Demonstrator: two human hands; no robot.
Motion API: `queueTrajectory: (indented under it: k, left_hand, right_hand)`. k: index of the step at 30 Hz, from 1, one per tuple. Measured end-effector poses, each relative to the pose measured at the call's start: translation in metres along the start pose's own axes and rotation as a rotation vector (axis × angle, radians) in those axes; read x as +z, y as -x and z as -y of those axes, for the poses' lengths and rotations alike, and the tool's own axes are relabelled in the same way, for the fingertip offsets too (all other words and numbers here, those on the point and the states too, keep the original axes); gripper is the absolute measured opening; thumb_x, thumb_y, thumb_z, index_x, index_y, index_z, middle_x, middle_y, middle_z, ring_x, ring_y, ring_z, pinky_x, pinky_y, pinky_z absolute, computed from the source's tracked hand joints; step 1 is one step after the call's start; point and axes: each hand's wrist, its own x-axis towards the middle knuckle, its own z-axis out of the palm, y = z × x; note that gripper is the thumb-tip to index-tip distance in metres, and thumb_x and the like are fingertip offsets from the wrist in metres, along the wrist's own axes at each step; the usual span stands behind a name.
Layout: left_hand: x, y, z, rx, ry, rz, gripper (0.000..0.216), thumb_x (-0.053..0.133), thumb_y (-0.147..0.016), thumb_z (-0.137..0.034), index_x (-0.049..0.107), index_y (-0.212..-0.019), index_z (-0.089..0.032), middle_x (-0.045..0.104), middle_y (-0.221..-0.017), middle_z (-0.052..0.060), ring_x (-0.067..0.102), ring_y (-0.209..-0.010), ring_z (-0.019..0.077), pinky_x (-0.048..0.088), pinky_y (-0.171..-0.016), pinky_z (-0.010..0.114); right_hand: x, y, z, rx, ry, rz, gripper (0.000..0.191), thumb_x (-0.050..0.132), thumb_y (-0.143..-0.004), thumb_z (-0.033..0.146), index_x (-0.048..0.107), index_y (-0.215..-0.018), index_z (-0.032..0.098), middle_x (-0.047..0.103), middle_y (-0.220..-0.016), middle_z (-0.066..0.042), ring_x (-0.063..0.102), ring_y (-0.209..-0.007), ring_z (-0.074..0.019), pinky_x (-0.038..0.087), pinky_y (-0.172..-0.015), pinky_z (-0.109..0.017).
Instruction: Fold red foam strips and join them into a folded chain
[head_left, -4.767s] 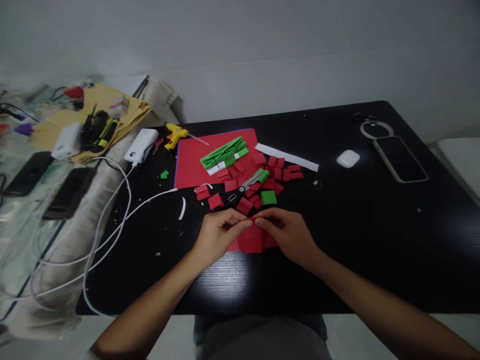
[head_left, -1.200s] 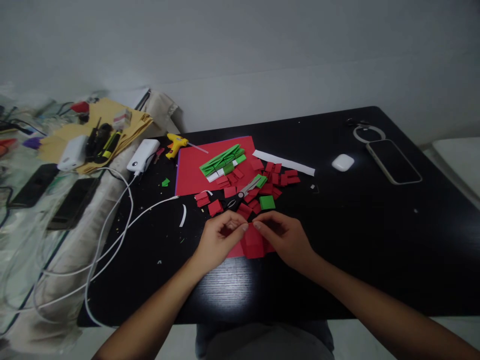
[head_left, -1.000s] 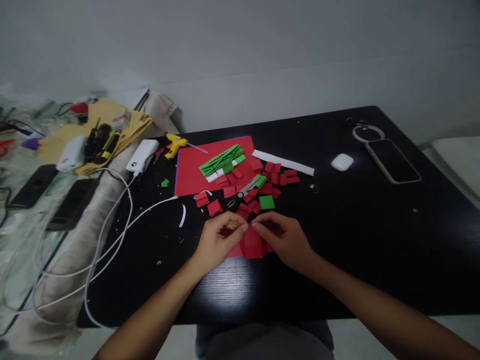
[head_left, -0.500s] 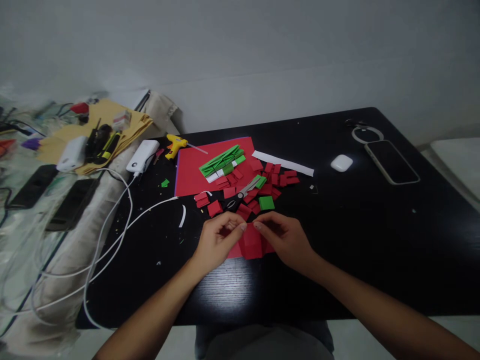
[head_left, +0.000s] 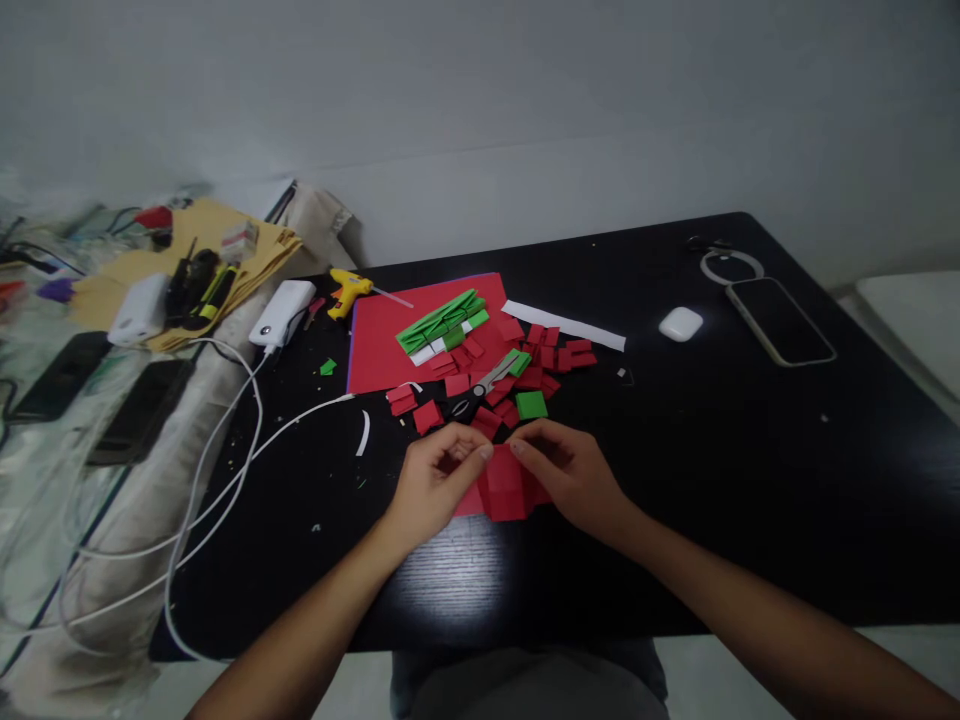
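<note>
Between my hands is a folded piece of red paper, its creased middle flap hanging towards me. My left hand pinches its top left corner between thumb and fingers. The top right corner is pinched by my right hand. More red paper spreads out under both hands. Just beyond my fingers lie several small folded red paper pieces, a green folded piece and scissors. A bundle of green folded paper rests on a red sheet.
A yellow glue gun and a white power bank with a cable stand at the table's left. A white paper strip lies behind the pieces. At the right are a white earbud case and a phone.
Both hands keep the same pinch on the red paper. The right thumb has shifted slightly to the right. The whole view has moved a little.
</note>
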Motion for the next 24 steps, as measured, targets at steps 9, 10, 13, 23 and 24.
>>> queueTrajectory:
  k: [9, 10, 13, 23, 24]
  left_hand:
    - [0.001, -0.003, 0.009, -0.029, 0.032, -0.048, 0.016, 0.068, -0.092, -0.032, 0.07, -0.098, -0.017, 0.064, -0.075, -0.001, 0.054, -0.065, 0.0114, 0.044, -0.064, 0.023]
    - [0.001, -0.003, 0.01, -0.024, 0.035, -0.046, 0.016, 0.067, -0.093, -0.032, 0.07, -0.1, -0.017, 0.065, -0.076, 0.0, 0.054, -0.066, 0.0116, 0.044, -0.064, 0.023]
    - [0.001, -0.002, 0.01, -0.009, 0.017, -0.018, 0.016, 0.063, -0.095, -0.03, 0.069, -0.102, -0.018, 0.068, -0.081, 0.002, 0.058, -0.069, 0.0128, 0.046, -0.067, 0.024]
    - [-0.001, 0.0, 0.013, 0.048, -0.022, 0.074, 0.033, 0.053, -0.085, -0.005, 0.066, -0.113, -0.018, 0.072, -0.099, 0.005, 0.067, -0.088, 0.0162, 0.052, -0.08, 0.028]
    - [-0.001, 0.001, 0.013, 0.063, -0.03, 0.098, 0.037, 0.053, -0.083, -0.003, 0.065, -0.116, -0.018, 0.071, -0.1, 0.006, 0.067, -0.088, 0.0165, 0.053, -0.081, 0.028]
  right_hand:
    - [-0.002, -0.001, 0.002, 0.005, -0.161, 0.104, 0.028, 0.056, -0.079, 0.013, 0.068, -0.102, 0.024, 0.074, -0.098, -0.002, 0.071, -0.093, -0.0184, 0.054, -0.082, -0.031]
    - [-0.002, -0.001, 0.002, 0.009, -0.163, 0.106, 0.03, 0.056, -0.078, 0.012, 0.068, -0.103, 0.024, 0.075, -0.099, -0.002, 0.071, -0.093, -0.0185, 0.055, -0.083, -0.031]
    - [0.0, -0.001, -0.001, 0.004, -0.144, 0.084, 0.031, 0.056, -0.078, 0.012, 0.068, -0.104, 0.024, 0.076, -0.103, -0.003, 0.072, -0.096, -0.0186, 0.056, -0.085, -0.032]
    - [0.002, -0.003, -0.008, -0.01, -0.139, 0.035, 0.014, 0.069, -0.085, 0.024, 0.073, -0.098, 0.023, 0.079, -0.1, -0.005, 0.076, -0.095, -0.0209, 0.06, -0.089, -0.035]
    - [0.002, -0.003, -0.008, -0.007, -0.132, 0.034, 0.013, 0.069, -0.085, 0.025, 0.073, -0.097, 0.022, 0.079, -0.1, -0.005, 0.076, -0.095, -0.0209, 0.06, -0.088, -0.035]
